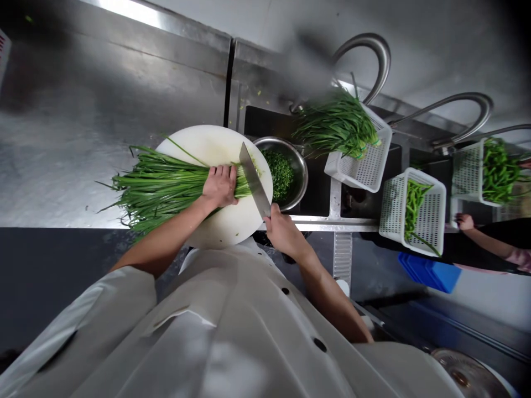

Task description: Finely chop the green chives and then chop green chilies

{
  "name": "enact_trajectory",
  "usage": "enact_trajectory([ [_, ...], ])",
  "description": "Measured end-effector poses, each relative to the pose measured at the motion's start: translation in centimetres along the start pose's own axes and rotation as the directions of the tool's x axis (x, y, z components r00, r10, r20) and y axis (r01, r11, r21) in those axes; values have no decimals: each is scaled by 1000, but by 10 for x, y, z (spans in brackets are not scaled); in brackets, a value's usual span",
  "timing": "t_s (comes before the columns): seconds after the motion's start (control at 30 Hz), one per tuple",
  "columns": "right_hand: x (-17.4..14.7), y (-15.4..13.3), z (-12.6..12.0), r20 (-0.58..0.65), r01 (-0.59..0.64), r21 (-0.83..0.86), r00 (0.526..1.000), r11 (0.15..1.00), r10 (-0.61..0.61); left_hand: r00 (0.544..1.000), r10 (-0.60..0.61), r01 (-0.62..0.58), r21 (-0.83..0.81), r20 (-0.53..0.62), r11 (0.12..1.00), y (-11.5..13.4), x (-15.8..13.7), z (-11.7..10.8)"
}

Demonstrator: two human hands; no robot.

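Observation:
On a round white cutting board (215, 226) lies a thick bundle of long garlic chives (166, 185), its leafy ends hanging past the board's left side. My left hand (222, 185) is closed over the bundle near its cut end and presses it to the board. In my right hand (284, 229) is the handle of a kitchen knife (255, 182). The blade stands across the board just right of the chives' cut end. Close to the board's right side, a steel bowl (305, 182) holds finely chopped greens (279, 174).
A white basket (379, 155) with more chives (338, 124) rests over the sink, below a curved faucet (384, 55). Farther right are two white baskets of green peppers, one (392, 213) nearer and one (467, 171) farther. Another person's hand (465, 222) is beside them. Steel counter (62, 121) extends left.

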State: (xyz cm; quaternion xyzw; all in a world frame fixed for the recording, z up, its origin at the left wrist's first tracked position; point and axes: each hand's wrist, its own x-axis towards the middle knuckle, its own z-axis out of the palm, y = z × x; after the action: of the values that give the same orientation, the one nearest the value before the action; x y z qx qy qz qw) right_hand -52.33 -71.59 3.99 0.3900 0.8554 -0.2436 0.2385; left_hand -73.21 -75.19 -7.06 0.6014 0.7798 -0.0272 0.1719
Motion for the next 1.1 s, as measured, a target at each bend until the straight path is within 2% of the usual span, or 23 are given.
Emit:
enact_trajectory([
  [0.13, 58, -11, 22, -45, -63, 2, 997, 998, 63, 1000, 11, -11, -32, -20, 999, 0, -2, 0],
  [0.23, 75, -11, 27, -82, -60, -6, 995, 998, 59, 1000, 4, -5, -32, -30, 999, 0, -3, -1],
  [0.3, 63, -7, 20, -85, -47, -15, 995, 999, 45, 999, -15, 14, -38, -32, 999, 1, -3, -2],
  [0.5, -20, 6, 1, -60, -26, -40, 998, 999, 24, 999, -32, 31, -27, -11, 999, 1, -1, -1],
  [0.6, -34, 6, -2, -20, -11, -35, 1000, 999, 10, 1000, -22, 22, -28, -11, 999, 0, 0, 0],
  [0.67, -26, 4, -3, 1, 1, -19, 1000, 1000, -1, 1000, -22, 22, -35, 0, 999, -1, 1, 2],
  [0.77, 8, -3, 1, 10, 7, 7, 1000, 1000, -7, 1000, -16, 18, -57, 24, 998, -2, 3, 6],
  [0.93, 69, -12, 33, -65, -51, 29, 996, 998, 53, 1000, -15, 16, -55, 7, 998, 2, 2, 8],
  [1.0, 77, -11, 41, -89, -48, 37, 995, 998, 51, 1000, -15, 16, -34, 24, 999, 1, 1, 3],
  [1.1, 65, -6, 37, -126, -42, 46, 991, 998, 47, 996, -3, 5, -15, 90, 1000, -9, -3, -9],
])
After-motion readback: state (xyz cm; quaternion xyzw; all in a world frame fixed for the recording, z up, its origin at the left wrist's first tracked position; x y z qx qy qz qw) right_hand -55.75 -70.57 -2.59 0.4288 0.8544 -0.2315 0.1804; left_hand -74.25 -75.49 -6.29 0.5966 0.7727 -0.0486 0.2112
